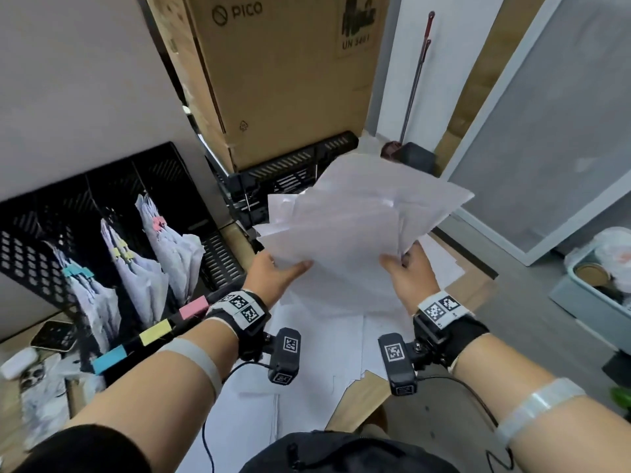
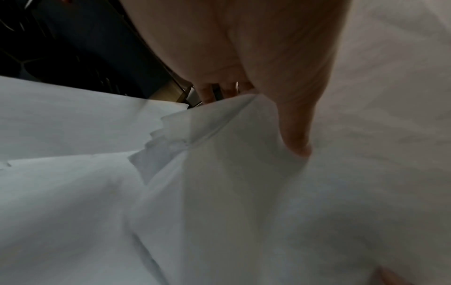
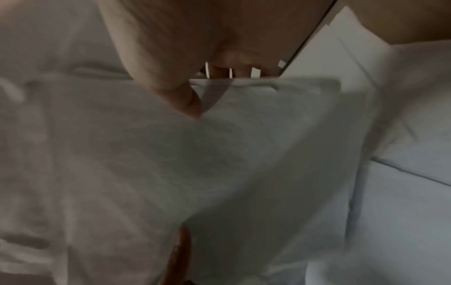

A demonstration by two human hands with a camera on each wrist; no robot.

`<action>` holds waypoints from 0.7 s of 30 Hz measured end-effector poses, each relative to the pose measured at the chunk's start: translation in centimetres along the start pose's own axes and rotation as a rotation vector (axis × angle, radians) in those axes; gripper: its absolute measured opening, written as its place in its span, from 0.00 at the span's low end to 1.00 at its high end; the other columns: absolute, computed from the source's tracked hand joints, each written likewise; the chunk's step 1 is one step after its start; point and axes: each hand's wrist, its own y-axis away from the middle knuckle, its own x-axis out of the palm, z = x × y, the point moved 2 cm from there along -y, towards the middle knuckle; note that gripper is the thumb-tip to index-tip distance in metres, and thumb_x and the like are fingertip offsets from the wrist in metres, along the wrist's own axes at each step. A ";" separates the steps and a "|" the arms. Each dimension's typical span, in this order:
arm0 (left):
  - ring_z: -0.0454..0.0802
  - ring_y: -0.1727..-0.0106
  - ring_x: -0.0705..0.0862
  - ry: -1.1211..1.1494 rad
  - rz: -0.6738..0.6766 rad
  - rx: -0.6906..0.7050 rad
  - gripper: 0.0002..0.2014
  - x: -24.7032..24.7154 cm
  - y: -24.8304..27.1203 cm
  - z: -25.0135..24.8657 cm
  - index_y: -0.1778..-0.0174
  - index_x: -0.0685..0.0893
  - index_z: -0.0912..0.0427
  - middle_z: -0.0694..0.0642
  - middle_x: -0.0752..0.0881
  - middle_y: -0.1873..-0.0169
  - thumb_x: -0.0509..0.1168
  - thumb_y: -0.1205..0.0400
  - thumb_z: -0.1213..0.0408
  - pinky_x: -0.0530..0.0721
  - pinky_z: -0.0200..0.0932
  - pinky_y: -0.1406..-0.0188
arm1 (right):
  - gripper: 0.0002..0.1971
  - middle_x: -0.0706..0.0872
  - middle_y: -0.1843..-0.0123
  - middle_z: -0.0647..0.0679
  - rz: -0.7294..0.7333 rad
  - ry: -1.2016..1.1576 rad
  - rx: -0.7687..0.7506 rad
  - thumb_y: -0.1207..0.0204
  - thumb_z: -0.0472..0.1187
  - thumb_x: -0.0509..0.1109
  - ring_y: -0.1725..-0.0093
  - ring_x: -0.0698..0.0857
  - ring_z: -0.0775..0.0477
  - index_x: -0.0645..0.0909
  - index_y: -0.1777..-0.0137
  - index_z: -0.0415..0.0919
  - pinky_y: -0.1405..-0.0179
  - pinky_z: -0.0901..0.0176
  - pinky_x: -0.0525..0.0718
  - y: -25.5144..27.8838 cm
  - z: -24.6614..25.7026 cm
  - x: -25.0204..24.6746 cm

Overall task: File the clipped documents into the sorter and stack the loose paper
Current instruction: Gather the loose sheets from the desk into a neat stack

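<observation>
I hold an uneven bundle of loose white paper [image 1: 355, 227] in the air above the desk. My left hand [image 1: 276, 271] grips its near left edge, thumb on top and fingers underneath. My right hand [image 1: 406, 268] grips the near right edge the same way. In the left wrist view the thumb [image 2: 295, 123] presses on the sheets [image 2: 219, 192]; in the right wrist view the thumb [image 3: 175, 92] does the same on the paper [image 3: 219, 164]. A black mesh sorter [image 1: 85, 213] at the left holds clipped documents with a blue clip [image 1: 76, 272], yellow clips [image 1: 123, 252] and a pink clip [image 1: 158, 222].
More white sheets [image 1: 307, 370] lie spread over the wooden desk [image 1: 365, 394] under my hands. A black tray rack [image 1: 290, 172] and a large cardboard box [image 1: 280, 73] stand behind. A phone [image 1: 54, 336] lies at the left. A bin [image 1: 597, 281] sits on the floor at the right.
</observation>
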 end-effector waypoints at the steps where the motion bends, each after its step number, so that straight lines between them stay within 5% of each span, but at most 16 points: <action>1: 0.47 0.51 0.93 -0.004 -0.009 0.010 0.17 0.2 0.2 0.1 0.44 0.90 0.63 0.53 0.94 0.53 0.81 0.26 0.63 0.90 0.48 0.41 | 0.14 0.85 0.46 0.29 0.010 0.007 0.015 0.25 0.38 0.69 0.46 0.85 0.30 0.76 0.41 0.41 0.47 0.47 0.83 0.1 -0.6 0.2; 4: 0.50 0.45 0.92 -0.024 -0.029 0.020 0.21 0.7 -0.1 1.2 0.37 0.86 0.64 0.55 0.93 0.47 0.80 0.25 0.64 0.89 0.44 0.40 | 0.08 0.87 0.51 0.41 0.012 0.022 0.041 0.22 0.34 0.67 0.49 0.86 0.39 0.77 0.44 0.38 0.53 0.53 0.80 0.6 -0.9 0.4; 8: 0.49 0.35 0.87 0.051 -0.051 0.019 0.32 1.2 -0.5 2.0 0.27 0.76 0.61 0.55 0.88 0.37 0.81 0.27 0.68 0.84 0.51 0.31 | 0.15 0.86 0.51 0.52 0.031 0.001 0.027 0.23 0.28 0.65 0.51 0.85 0.52 0.76 0.41 0.45 0.59 0.66 0.78 1.3 -0.3 0.3; 10: 0.48 0.32 0.85 0.100 -0.060 0.020 0.36 1.4 -0.6 2.2 0.25 0.72 0.59 0.55 0.85 0.34 0.81 0.27 0.71 0.82 0.47 0.30 | 0.18 0.86 0.51 0.54 0.042 -0.020 0.020 0.24 0.26 0.65 0.50 0.85 0.51 0.76 0.40 0.46 0.57 0.64 0.79 1.2 0.0 0.2; 16: 0.60 0.42 0.90 0.235 -0.007 -0.082 0.18 2.4 -1.0 2.2 0.38 0.87 0.54 0.57 0.92 0.44 0.78 0.24 0.67 0.86 0.66 0.35 | 0.27 0.86 0.41 0.49 0.048 -0.059 0.072 0.29 0.28 0.67 0.39 0.84 0.43 0.76 0.32 0.51 0.37 0.47 0.80 0.8 0.2 -0.1; 21: 0.59 0.37 0.89 0.328 0.011 -0.015 0.28 2.8 -2.1 -0.2 0.30 0.82 0.58 0.58 0.90 0.40 0.81 0.27 0.63 0.87 0.60 0.36 | 0.24 0.86 0.46 0.50 -0.048 -0.133 -0.003 0.28 0.27 0.67 0.45 0.85 0.49 0.74 0.37 0.51 0.49 0.54 0.82 0.3 1.9 -1.0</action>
